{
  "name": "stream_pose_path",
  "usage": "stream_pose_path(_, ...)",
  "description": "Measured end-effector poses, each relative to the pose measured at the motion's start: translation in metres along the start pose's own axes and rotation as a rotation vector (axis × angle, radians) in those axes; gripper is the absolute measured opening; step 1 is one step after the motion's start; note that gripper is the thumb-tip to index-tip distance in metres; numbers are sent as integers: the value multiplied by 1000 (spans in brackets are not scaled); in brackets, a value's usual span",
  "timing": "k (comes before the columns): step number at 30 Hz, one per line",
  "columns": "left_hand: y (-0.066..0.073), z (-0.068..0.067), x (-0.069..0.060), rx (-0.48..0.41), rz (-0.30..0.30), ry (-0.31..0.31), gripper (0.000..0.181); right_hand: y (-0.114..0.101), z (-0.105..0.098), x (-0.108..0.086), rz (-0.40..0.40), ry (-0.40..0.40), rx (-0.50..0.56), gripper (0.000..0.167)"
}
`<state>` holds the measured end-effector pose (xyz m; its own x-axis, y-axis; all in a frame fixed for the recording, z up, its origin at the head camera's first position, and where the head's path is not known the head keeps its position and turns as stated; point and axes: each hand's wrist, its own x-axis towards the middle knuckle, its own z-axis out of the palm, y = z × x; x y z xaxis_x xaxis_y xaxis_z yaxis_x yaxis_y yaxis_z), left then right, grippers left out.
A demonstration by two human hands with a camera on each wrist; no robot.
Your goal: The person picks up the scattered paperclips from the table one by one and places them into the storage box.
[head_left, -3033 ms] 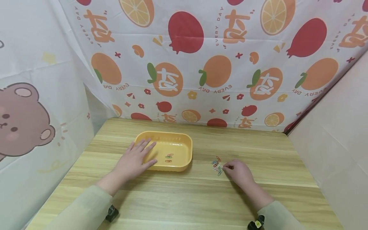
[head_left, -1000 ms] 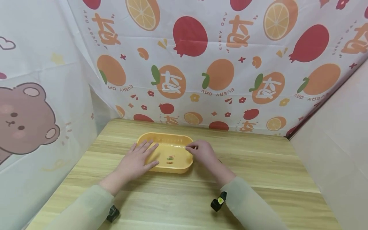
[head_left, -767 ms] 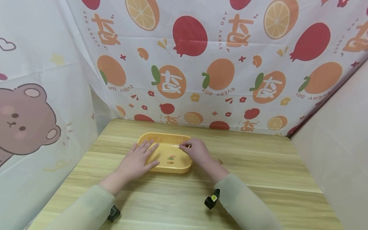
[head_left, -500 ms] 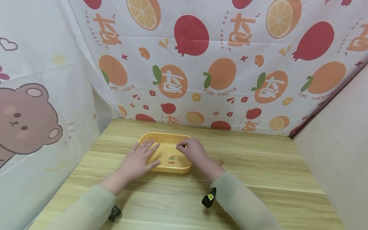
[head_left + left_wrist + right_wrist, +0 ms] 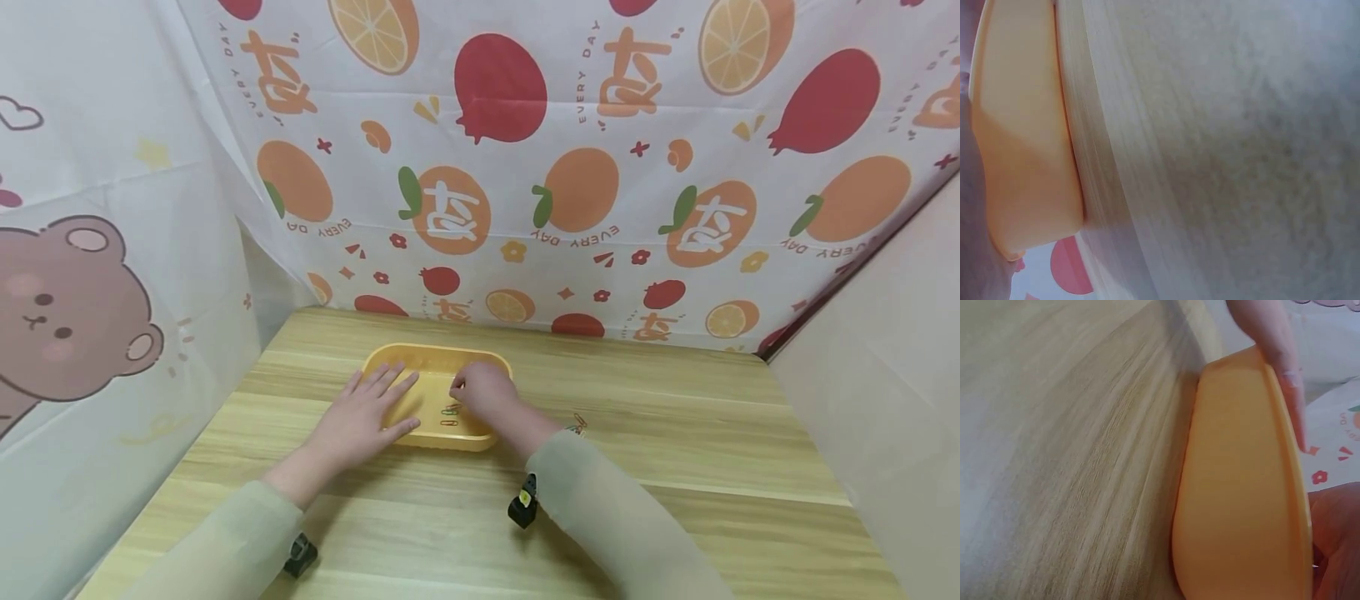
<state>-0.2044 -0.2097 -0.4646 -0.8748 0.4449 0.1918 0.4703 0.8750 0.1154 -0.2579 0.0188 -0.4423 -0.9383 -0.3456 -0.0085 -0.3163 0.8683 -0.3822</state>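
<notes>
A yellow plastic tray (image 5: 431, 444) sits on the wooden table. My left hand (image 5: 354, 427) lies spread over the tray's left end, fingers straight and reaching inside. My right hand (image 5: 486, 390) is over the right part of the tray, thumb and index finger pinched together. A tiny pale bit shows at those fingertips, seemingly a paper clip mostly hidden by the fingers. Just below them, a few coloured paper clips (image 5: 448, 423) lie on the tray floor. In the right wrist view, the tray wall (image 5: 1241, 475) hides most of the right fingers.
A small pile of paper clips (image 5: 577, 427) lies on the table right of the tray, partly hidden by the right forearm. A fruit-print cloth (image 5: 510, 200) hangs behind the table. Pale sheets (image 5: 877, 358) stand at both sides.
My right hand has gone from the clip pile leftward over the tray's right rim, then lower and further in. The left hand stays put on the tray. The view has shifted slightly.
</notes>
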Motion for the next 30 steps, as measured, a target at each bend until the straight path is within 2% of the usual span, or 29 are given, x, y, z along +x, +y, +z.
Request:
stream_pose_path(13,1,0,0,-13,4,24,75,-6,5,9,68,-94,-169,13)
stream_pose_path(21,1,-1,0,-11,3,7,76,-5,9,10,66,-85,-226,15)
stream_pose_path(30,2,-1,-1,-8,7,26,77,-4,12,10,45,-67,-219,14)
